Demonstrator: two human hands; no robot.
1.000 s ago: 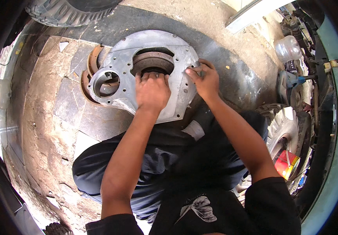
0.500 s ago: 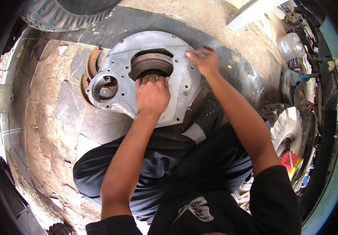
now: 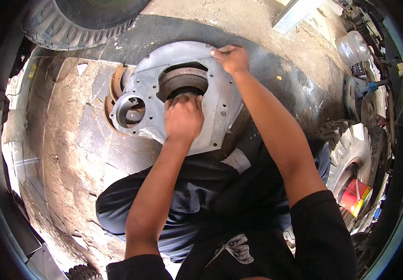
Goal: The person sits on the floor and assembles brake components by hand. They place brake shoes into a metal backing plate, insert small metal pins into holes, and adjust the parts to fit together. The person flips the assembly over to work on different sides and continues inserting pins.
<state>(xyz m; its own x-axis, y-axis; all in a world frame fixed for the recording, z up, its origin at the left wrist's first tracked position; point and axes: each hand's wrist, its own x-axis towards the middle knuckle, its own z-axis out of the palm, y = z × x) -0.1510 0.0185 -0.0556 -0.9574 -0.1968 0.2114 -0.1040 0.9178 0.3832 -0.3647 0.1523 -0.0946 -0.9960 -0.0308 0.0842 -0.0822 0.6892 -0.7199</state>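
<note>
A grey metal bell housing lies on the ground before my folded legs, with a large central opening, a round side hole and several small bolt holes. My left hand is closed over the near edge of the central opening, its fingertips hidden inside. At the far right rim, my right hand grips the housing, thumb on the face and fingers curled at the edge. Through the opening shows a worn, brownish round metal part. Rusty curved metal pieces stick out from beneath the housing on its left.
A big tyre lies at the far left. On the right are a treaded tyre, a red and yellow can and a clear plastic bottle. A pale metal post stands at the far right.
My right hand has moved farther away along the rim and now rests against it. My left hand keeps its place at the opening. The whole view has shifted slightly.
</note>
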